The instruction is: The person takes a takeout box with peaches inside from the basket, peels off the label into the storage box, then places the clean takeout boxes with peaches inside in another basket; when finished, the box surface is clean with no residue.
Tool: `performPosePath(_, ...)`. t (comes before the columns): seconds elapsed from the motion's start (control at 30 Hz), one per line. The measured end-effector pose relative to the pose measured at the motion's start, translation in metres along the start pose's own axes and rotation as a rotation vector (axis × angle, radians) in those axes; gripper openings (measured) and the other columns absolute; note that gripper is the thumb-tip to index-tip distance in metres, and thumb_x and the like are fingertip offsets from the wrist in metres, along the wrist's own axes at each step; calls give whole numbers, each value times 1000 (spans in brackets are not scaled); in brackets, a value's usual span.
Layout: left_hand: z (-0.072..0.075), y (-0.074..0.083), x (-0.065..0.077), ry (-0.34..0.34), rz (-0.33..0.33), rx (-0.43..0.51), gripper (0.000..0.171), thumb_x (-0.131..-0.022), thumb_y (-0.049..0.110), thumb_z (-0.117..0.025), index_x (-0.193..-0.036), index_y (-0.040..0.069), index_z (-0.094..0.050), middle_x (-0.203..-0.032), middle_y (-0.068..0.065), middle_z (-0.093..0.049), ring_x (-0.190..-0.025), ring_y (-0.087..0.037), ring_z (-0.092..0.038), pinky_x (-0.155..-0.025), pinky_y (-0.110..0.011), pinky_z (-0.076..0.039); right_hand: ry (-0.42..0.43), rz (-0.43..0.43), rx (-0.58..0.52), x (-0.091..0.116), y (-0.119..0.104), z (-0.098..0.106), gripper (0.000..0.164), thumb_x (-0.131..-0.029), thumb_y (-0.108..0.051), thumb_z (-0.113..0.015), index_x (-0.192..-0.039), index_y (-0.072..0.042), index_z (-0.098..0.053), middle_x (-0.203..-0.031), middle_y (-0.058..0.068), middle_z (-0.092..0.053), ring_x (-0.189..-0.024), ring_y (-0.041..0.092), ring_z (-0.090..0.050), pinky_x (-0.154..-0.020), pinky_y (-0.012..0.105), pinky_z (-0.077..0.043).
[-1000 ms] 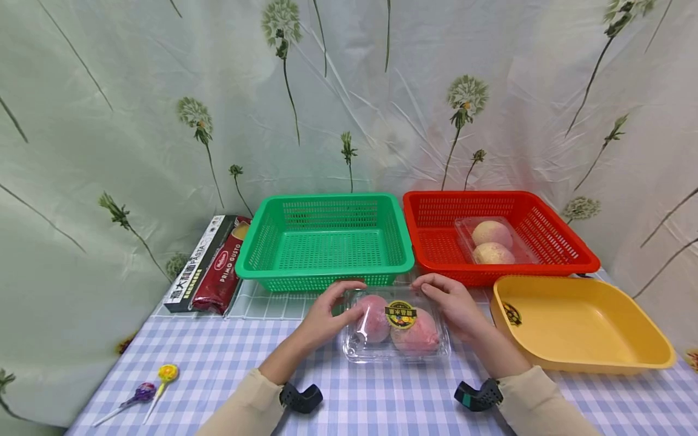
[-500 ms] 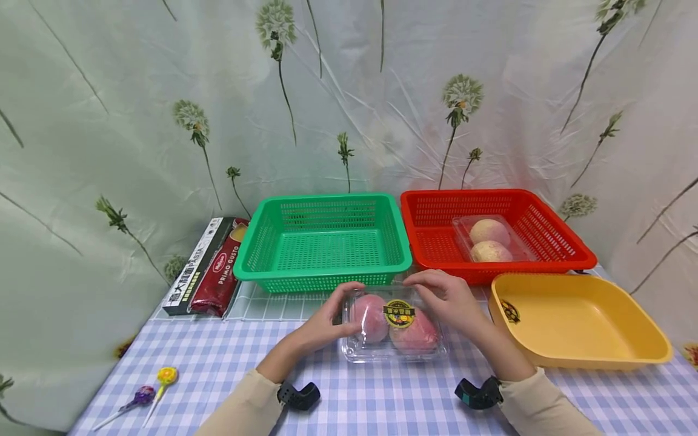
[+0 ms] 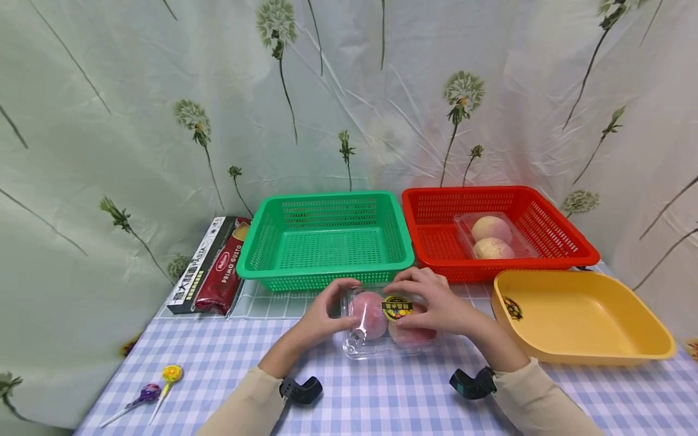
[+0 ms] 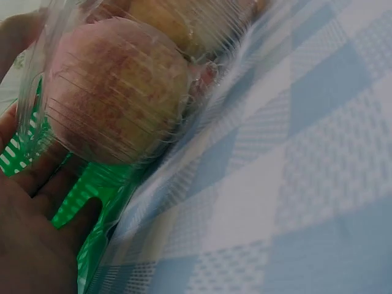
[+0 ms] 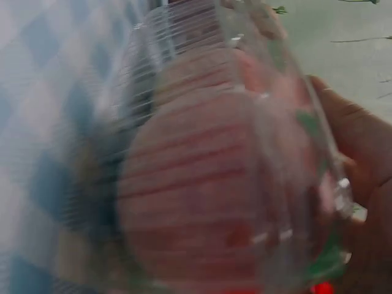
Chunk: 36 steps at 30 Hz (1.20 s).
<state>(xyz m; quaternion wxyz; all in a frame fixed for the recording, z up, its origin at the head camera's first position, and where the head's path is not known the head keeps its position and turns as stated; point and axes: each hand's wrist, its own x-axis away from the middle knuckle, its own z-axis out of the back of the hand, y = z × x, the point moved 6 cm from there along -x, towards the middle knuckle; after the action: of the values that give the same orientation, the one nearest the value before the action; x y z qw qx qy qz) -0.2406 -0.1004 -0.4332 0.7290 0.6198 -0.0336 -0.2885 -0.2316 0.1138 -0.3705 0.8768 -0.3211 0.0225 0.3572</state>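
Observation:
A clear plastic clamshell box (image 3: 366, 349) of two pinkish peaches (image 3: 368, 316) lies on the checked cloth in the head view. On its lid is a round black-and-yellow label (image 3: 396, 307). My left hand (image 3: 323, 315) holds the box's left side, thumb on the front of the lid and fingers behind. My right hand (image 3: 436, 303) lies over the right part of the lid, thumb and fingertips touching around the label. It covers the box's right end. Peaches through plastic fill the left wrist view beside my left hand (image 4: 37, 226); the right wrist view is blurred.
A green basket (image 3: 325, 274) stands behind the box. The red basket (image 3: 507, 264) beside it contains another peach pack (image 3: 491, 235). A yellow tray (image 3: 583, 315) sits at right. Pasta packages (image 3: 212, 266) lie at far left, with two lollipops (image 3: 158, 387) in front of them.
My right hand has slid left from the box's back right corner, over the lid to the label. My left hand and the box have stayed nearly in place.

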Motion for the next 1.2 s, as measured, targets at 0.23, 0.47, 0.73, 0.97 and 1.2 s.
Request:
performPosePath(0.23, 1, -3, -2, 11, -13, -8, 65, -81, 12, -75, -140, 7, -48, -141, -22, -52, -124, -17, -54, -107, -25, -42, -71, -54, -28, -8, 3, 1, 45, -75, -32, -86, -115, -24, -68, -118, -4, -59, -112, 19, -44, -87, 41, -30)
performPosePath(0.47, 1, -3, -3, 6, -42, -12, 65, -82, 15, -74, -140, 6, -48, -139, -20, -54, -125, -20, -53, -108, -26, -41, -78, -73, -59, -8, 2, 0, 41, -75, -29, -87, -110, -26, -67, -119, -4, -58, -114, 20, -44, -88, 41, -29)
performPosePath(0.73, 1, -5, -1, 3, -17, -15, 64, -83, 16, -74, -141, 8, -47, -140, -17, -53, -128, -15, -51, -112, -29, -38, -67, -69, -69, -7, -2, 0, 38, -75, -27, -87, -104, -25, -63, -116, -4, -58, -115, 20, -45, -93, 46, -30)
performPosePath(0.97, 0, -5, -2, 2, -14, -12, 64, -83, 16, -74, -141, 8, -48, -140, -17, -53, -127, -11, -51, -111, -28, -38, -65, -55, -58, -6, -7, 3, 35, -79, -22, -84, -105, -24, -60, -104, -10, -64, -108, 15, -53, -99, 50, -32)
performPosePath(1.2, 0, -5, -2, 2, -17, -17, 64, -83, 16, -74, -141, 9, -48, -140, -16, -53, -128, -13, -51, -111, -28, -39, -54, -44, -150, -4, -7, 9, 18, -89, -8, -73, -99, -18, -63, -94, -5, -68, -92, 11, -63, -90, 38, -57)
